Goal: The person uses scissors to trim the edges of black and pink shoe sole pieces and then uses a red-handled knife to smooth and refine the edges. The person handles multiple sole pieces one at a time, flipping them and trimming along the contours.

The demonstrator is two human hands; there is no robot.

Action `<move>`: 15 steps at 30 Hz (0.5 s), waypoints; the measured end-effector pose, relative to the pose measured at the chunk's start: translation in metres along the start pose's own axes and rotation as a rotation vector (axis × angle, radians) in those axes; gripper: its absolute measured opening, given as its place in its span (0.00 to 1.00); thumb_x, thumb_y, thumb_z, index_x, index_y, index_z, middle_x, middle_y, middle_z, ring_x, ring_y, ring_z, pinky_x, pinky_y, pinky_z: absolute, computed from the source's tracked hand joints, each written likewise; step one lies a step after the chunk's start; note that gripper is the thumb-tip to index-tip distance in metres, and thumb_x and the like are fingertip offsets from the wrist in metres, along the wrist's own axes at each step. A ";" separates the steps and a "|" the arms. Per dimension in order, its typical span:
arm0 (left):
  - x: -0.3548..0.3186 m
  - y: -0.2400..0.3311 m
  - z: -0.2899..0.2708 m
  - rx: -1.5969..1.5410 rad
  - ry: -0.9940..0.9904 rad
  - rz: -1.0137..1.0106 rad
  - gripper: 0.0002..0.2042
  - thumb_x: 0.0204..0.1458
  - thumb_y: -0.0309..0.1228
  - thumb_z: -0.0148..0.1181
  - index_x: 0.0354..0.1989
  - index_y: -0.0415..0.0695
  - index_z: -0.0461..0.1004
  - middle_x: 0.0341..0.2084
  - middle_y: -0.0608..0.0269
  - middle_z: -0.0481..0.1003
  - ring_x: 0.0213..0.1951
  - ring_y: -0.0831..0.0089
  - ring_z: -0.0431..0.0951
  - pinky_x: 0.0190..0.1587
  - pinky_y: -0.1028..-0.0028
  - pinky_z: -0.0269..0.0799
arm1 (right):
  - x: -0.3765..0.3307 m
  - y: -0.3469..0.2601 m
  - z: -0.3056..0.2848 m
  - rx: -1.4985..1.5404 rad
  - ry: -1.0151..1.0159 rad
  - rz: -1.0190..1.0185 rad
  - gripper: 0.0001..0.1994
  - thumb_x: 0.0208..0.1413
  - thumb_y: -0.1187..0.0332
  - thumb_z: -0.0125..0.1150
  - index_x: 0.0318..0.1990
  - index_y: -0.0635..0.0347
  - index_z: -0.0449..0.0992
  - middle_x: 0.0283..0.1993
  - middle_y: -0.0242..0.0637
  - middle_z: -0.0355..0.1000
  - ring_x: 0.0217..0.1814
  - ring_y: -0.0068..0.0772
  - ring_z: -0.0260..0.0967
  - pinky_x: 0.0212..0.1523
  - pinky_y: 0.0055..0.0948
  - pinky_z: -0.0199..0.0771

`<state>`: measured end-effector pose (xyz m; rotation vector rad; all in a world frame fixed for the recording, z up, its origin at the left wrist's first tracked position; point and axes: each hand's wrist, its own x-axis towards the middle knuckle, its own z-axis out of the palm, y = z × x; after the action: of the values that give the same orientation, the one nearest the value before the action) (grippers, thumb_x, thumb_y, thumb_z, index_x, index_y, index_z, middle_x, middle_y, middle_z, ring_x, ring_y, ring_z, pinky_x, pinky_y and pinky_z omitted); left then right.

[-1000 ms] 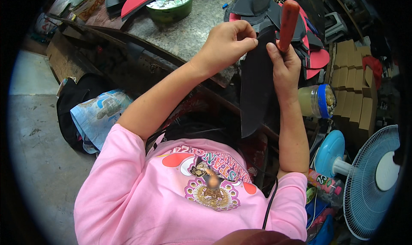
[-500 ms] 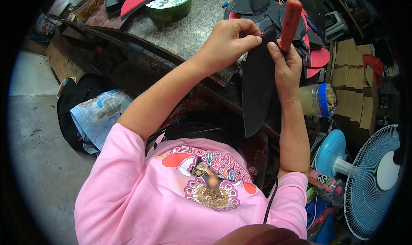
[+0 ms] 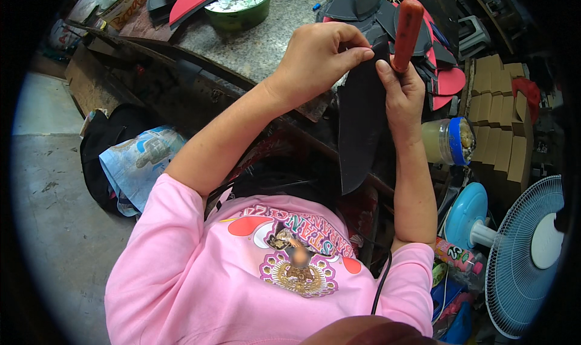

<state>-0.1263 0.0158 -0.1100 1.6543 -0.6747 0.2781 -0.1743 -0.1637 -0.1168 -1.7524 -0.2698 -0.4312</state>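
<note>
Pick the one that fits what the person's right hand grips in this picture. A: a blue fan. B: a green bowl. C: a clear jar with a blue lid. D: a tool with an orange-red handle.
D: the right hand is closed around the tool with an orange-red handle, held upright beside the dark sheet that the left hand pinches.

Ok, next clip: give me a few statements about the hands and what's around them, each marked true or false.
1. The left hand pinches the top edge of a dark sheet. True.
2. The right hand is empty. False: it grips a red-handled tool.
3. The dark sheet lies flat on the stone worktop. False: it hangs down, held up by both hands.
4. A blue fan stands at the person's right. True.
5. The green bowl sits on the floor. False: it is on the worktop.
</note>
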 end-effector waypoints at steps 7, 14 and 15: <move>0.008 -0.009 -0.002 -0.196 -0.151 -0.170 0.10 0.51 0.32 0.62 0.36 0.39 0.81 0.18 0.63 0.74 0.23 0.80 0.73 0.29 0.75 0.69 | -0.002 -0.002 0.002 -0.018 -0.050 -0.015 0.08 0.62 0.68 0.64 0.43 0.62 0.77 0.29 0.18 0.65 0.32 0.11 0.57 0.33 0.15 0.59; 0.001 0.002 -0.002 0.039 -0.062 -0.034 0.10 0.54 0.30 0.66 0.39 0.36 0.80 0.28 0.66 0.78 0.30 0.83 0.74 0.35 0.79 0.71 | 0.000 0.000 0.001 -0.033 -0.024 -0.006 0.09 0.62 0.67 0.64 0.44 0.62 0.77 0.29 0.19 0.66 0.32 0.11 0.58 0.33 0.15 0.60; 0.001 0.003 -0.002 0.039 -0.062 -0.027 0.10 0.54 0.30 0.66 0.39 0.36 0.80 0.28 0.66 0.78 0.30 0.84 0.74 0.35 0.79 0.71 | -0.001 0.000 0.002 -0.035 -0.023 -0.024 0.09 0.62 0.67 0.64 0.44 0.62 0.77 0.29 0.19 0.66 0.32 0.11 0.58 0.33 0.16 0.60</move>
<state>-0.1267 0.0176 -0.1062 1.7141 -0.6972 0.2229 -0.1748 -0.1622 -0.1175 -1.7906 -0.3009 -0.4355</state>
